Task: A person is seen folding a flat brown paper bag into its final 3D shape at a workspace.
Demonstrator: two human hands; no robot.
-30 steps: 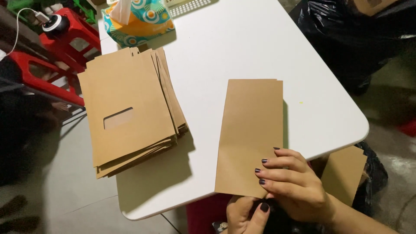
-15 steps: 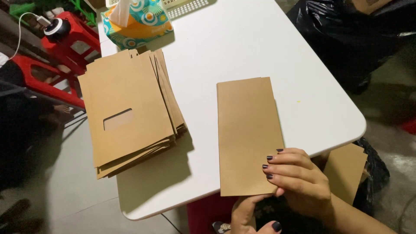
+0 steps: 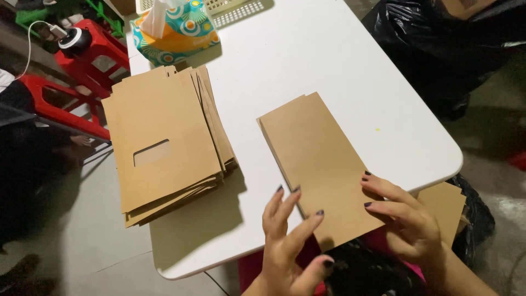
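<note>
Brown kraft paper bag (image 3: pixel 318 164) lies flat on the white table (image 3: pixel 329 71), its near end reaching the table's front edge. Left hand (image 3: pixel 287 241) has fingers spread wide, fingertips touching the bag's left edge; right hand (image 3: pixel 408 219) is also open, its dark-nailed fingertips resting on the bag's right edge. A stack of similar bags (image 3: pixel 164 142) sits well to the left, overhanging the table, below a colourful tissue box (image 3: pixel 175 33)
</note>
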